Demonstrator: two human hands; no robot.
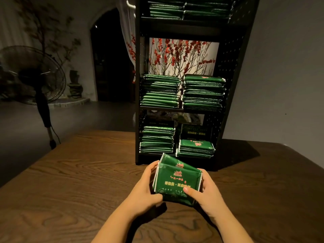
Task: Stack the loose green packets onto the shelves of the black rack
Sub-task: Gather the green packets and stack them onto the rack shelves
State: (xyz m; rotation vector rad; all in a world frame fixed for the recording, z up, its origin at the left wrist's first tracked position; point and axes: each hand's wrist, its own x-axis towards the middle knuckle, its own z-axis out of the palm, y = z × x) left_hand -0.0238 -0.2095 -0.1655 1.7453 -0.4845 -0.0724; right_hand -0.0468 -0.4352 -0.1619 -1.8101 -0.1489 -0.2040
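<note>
Closest to me, both hands hold a small bundle of green packets [177, 181] over the wooden table [78, 172]: the left hand [145, 188] wraps the bundle's left edge, fingers curled round behind it and thumb pressed along the lower front, while the right hand [205, 190] clamps the right edge, its thumb lying across the printed face. At least two packets sit between the fingers, slightly fanned, the rear one poking up past the front one; how many more I cannot tell. This looks like the squaring-up and carrying step, the bundle not yet shelved. Just beyond the fingertips stands the black rack [233, 85], and straight ahead of the right fingers the bottom shelf's right-hand stack [195, 149] is the lowest pile, with clear room above it; the left stack [157, 140] beside it rises higher. Further up, the middle shelf [180, 108] carries two fuller piles. The next move, I judge, calls for levelling the bundle and sliding it forward onto that short stack, edges aligned.
</note>
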